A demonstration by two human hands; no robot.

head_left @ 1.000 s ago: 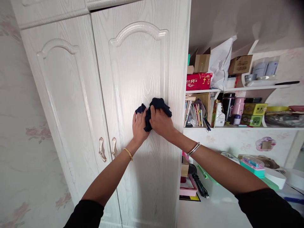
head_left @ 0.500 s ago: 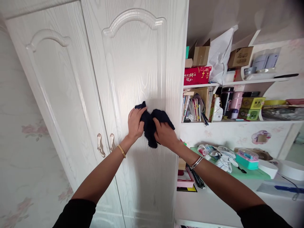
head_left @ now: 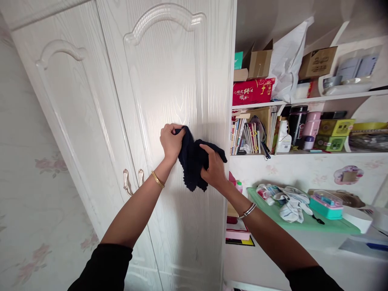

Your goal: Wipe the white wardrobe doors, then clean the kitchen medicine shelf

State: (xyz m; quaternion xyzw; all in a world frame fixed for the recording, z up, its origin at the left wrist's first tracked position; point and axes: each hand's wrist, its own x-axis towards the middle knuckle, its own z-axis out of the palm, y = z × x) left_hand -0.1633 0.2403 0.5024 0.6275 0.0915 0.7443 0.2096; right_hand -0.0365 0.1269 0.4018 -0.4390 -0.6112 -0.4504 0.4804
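Observation:
A dark navy cloth [head_left: 191, 161] hangs in folds in front of the white wardrobe door [head_left: 169, 81]. My left hand [head_left: 171, 141] is closed on the cloth's upper left corner, fingers curled and thumb on top. My right hand [head_left: 214, 167] grips the cloth's right part between thumb and fingers, its index finger stretched along the fabric. Whether the cloth touches the door all along its back is hidden. Two ornate metal handles [head_left: 141, 177] sit on the doors, left of my left wrist.
Right of the wardrobe, open shelves [head_left: 257, 104] carry a red box [head_left: 253, 92], cardboard boxes, books [head_left: 251, 135] and bottles. Below, a green mat [head_left: 303, 226] on the white desk [head_left: 266, 258] bears crumpled cloths [head_left: 292, 202] and a turquoise box [head_left: 325, 208].
My left hand has gone from lying over the cloth to pinching its corner, lifting it into a fold. My right hand has shifted slightly right. The view has moved a little.

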